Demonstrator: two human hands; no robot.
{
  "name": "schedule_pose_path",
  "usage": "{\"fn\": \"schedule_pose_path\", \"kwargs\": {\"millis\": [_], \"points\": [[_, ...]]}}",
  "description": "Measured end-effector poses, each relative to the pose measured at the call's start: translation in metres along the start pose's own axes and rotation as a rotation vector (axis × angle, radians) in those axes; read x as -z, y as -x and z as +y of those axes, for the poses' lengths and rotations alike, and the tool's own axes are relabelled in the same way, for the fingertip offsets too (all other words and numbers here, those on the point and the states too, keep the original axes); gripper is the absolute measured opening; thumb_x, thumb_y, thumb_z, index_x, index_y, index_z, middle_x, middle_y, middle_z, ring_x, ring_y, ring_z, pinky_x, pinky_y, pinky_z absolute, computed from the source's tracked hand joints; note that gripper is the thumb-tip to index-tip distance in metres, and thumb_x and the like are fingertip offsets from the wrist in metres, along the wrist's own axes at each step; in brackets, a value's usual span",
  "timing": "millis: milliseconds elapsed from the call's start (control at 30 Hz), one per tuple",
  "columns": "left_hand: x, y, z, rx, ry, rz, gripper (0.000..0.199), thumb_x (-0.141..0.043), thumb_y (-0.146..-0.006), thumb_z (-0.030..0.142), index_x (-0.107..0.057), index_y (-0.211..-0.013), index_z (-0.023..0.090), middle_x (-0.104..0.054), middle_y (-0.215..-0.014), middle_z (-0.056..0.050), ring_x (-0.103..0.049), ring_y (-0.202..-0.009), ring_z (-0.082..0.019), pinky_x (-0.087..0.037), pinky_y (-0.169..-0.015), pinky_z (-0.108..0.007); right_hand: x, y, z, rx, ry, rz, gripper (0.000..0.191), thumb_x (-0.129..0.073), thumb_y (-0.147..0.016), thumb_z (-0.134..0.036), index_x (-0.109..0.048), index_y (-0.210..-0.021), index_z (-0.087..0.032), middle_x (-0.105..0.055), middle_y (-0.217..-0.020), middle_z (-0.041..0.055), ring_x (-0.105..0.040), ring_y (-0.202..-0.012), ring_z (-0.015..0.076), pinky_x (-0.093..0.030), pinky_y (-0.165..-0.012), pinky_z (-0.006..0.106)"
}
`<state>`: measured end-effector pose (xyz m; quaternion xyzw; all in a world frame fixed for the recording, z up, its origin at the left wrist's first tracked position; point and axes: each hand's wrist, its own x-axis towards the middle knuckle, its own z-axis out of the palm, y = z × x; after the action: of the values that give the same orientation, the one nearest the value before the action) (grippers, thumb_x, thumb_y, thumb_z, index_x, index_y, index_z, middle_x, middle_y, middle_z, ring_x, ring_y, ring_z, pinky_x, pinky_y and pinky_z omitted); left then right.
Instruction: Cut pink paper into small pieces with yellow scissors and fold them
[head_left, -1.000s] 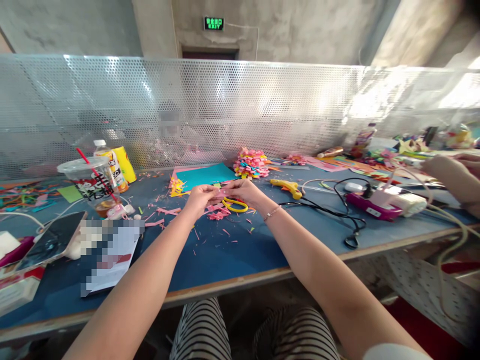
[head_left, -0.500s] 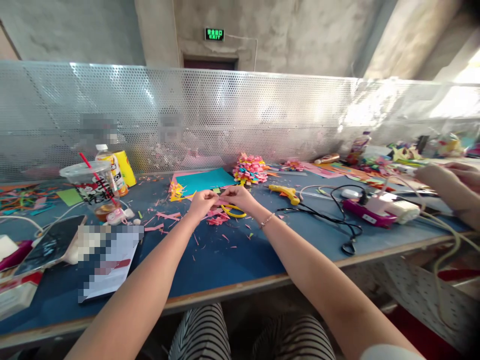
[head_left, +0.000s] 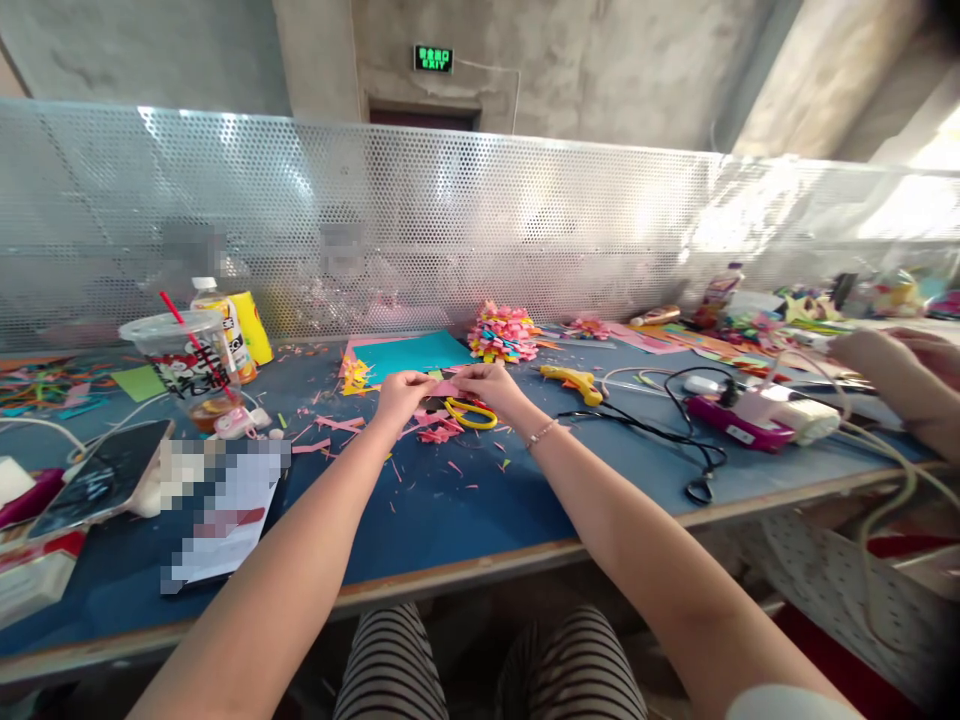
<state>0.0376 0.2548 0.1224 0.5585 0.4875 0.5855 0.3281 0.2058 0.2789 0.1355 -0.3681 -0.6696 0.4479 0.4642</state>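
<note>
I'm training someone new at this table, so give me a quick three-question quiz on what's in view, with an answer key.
1. What do the fingers of the left hand and right hand hold between them?
2. True or false: the yellow glue gun is in the right hand.
3. What colour is the large sheet just beyond the hands? A) black B) turquoise C) white

Key
1. A piece of pink paper.
2. False; the yellow glue gun lies on the table.
3. B
</note>
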Motion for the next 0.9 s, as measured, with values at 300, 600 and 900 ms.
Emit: {"fn": "schedule_pose_path", "kwargs": {"millis": [300,600,900], "points": [[-0.013,0.009,0.013,0.159,0.525,0.095,0.019,-0.067,-0.064,0.019,-0.05,-0.071,0.015,-0.06,-0.065,0.001,-0.061,-0.063,-0.01,-0.05,-0.072,-0.029,-0.012,0.003,0.001,0.419,0.428,0.071,0.014,-0.061,-0.072,-0.03,-0.065,-0.071,-0.017,-0.058,-0.075,0.0046,-0.054,-0.068,0.0138,-0.044,-0.062,0.026],[-0.009,0.007,0.01,0.136,0.463,0.061,0.026,-0.07,-0.059,0.016,-0.053,-0.08,0.016,-0.063,-0.066,0.0,-0.061,-0.059,-0.011,-0.051,-0.064,-0.027,-0.014,0.001,0.002,0.337,0.321,0.054,0.024,-0.065,-0.068,-0.033,-0.063,-0.086,-0.017,-0.057,-0.086,0.005,-0.052,-0.065,0.0102,-0.045,-0.061,0.025],[-0.009,0.003,0.005,0.067,0.34,0.089,0.021,-0.072,-0.057,0.019,-0.055,-0.07,0.015,-0.059,-0.059,0.002,-0.056,-0.053,-0.009,-0.047,-0.059,-0.024,-0.01,0.0,0.002,0.02,-0.023,-0.083,0.029,-0.071,-0.058,-0.039,-0.062,-0.07,-0.013,-0.062,-0.065,0.001,-0.054,-0.057,0.0086,-0.044,-0.054,0.021]]}}
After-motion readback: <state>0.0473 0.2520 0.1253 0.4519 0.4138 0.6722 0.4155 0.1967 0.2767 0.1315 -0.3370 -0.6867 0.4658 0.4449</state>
